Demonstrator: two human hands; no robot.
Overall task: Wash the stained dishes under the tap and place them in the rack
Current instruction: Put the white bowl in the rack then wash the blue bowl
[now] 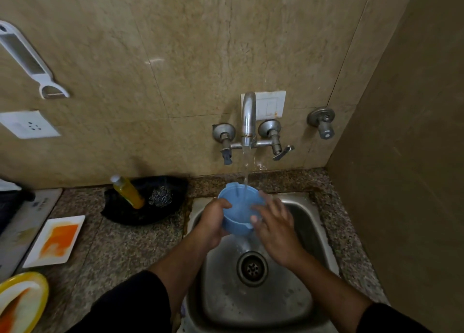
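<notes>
Blue plastic bowl (238, 207) hangs straight below the tap (248, 116), in its running stream. The left hand (213, 219) grips the bowl's wall, while the right hand (273, 222) lays spread, nearly straight fingers on the opposite rim. It is probably light, stiff and wet-slick, so clasp the wall under the rim lip.

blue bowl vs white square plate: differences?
The blue bowl is round and deep; the white square plate is shallow. The bowl is over the sink under the running tap, gripped by the left hand, touched by the right hand; the plate lies on the counter, untouched. The plate shows an orange smear; the bowl none visible.
</notes>
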